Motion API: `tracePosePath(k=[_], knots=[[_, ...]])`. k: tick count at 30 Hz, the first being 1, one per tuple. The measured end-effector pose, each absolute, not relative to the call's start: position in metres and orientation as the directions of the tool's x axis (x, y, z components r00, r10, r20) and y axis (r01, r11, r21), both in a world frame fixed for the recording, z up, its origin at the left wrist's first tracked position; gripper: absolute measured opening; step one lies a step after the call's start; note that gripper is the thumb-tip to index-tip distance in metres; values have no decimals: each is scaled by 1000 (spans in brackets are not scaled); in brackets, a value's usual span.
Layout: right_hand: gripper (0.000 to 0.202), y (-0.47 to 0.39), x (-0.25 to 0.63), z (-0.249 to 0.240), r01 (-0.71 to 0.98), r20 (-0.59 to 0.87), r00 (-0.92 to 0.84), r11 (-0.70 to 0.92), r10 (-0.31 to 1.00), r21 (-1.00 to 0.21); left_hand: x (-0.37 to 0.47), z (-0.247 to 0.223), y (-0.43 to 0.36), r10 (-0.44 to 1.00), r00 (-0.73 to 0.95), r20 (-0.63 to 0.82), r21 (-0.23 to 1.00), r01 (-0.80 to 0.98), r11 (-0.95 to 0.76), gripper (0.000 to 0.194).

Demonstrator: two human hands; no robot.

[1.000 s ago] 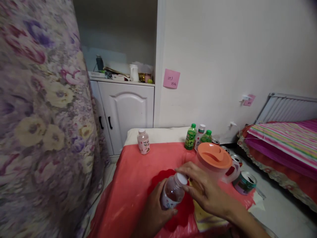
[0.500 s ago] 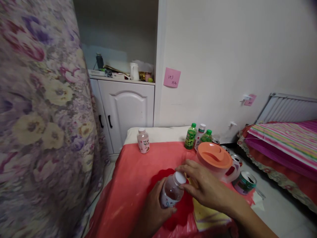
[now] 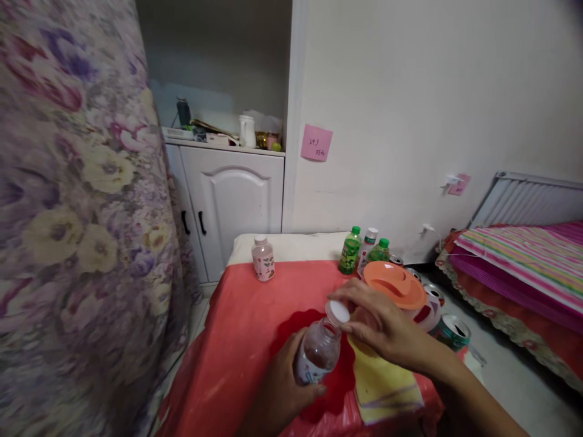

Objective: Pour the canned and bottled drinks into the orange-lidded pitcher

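Observation:
My left hand [image 3: 286, 379] is wrapped round a clear plastic bottle [image 3: 321, 349] with a printed label, tilted a little to the right. Between the thumb and fingers of my right hand [image 3: 380, 321] is a white bottle cap [image 3: 337, 312], held at the bottle's mouth and tipped, with the neck showing beneath it. Under the bottle lies a red scalloped dish [image 3: 346, 379], partly hidden by my left hand and the bottle. A yellow cloth [image 3: 387, 391] lies to its right, below my right forearm.
A pink-labelled bottle [image 3: 263, 260] stands at the table's back left. At the back right are a green bottle [image 3: 350, 252], other bottles, a pitcher with an orange lid [image 3: 394, 282] and several cans, one a green can [image 3: 454, 332]. A red cover [image 3: 237, 328] drapes the table.
The cap has come up off the bottle's neck and tilted, lifted by my right hand, which moved slightly up and right. My left hand keeps its hold on the bottle.

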State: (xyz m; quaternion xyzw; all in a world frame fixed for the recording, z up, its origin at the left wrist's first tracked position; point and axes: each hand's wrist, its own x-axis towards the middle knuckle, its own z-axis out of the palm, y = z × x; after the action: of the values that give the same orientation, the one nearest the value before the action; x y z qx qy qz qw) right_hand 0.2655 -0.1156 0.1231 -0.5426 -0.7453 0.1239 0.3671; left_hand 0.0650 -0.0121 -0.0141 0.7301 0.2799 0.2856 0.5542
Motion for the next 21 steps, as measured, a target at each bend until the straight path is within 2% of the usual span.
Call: tracePosePath(k=[5,10,14,21], knots=[[30,-118,260,120,759,302,-205,345,931,-552,65,-18,-11,739,664,115,970,86,-227,87],[34,-117,257,117,754,286,-225,353,931,-554,66,-20,-10,744,659,109,965,111,-240,89],[35,-116,256,126,771,218,-247,327,944,-546,67,-16,-11,733,671,114,968,89,-233,88],[21,-115,253,123,827,189,-181,254,965,-501,66,-14,-12,745,658,104,970,99,-223,88]])
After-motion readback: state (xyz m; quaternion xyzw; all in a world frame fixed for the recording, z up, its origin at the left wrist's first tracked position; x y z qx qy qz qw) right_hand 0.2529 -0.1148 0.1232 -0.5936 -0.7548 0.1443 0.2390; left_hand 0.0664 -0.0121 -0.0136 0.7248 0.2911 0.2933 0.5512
